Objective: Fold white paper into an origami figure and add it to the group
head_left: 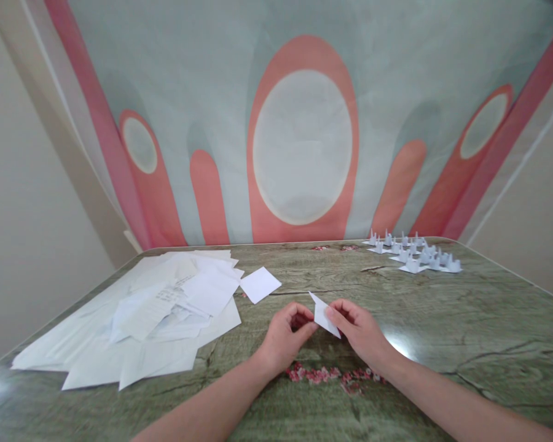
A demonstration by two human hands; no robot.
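head view: your right hand (pixel 360 328) pinches a folded paper (pixel 325 319) between thumb and fingers above the table (pixel 322 270); your left hand (pixel 286 334) curls nearly closed at its edge, whether gripping cannot be told. a paper pile (pixel 152 310) lies left, paper birds (pixel 413 266) far right.

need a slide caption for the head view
The right hand holds folded paper, left hand at its edge; piled sheets lie left, small folded figures stand far right.

Matt folded paper (pixel 323 318), smooth paper sheets (pixel 96 325), glossy wood-grain tabletop (pixel 447 325), matt cloth-like backdrop (pixel 304 141)
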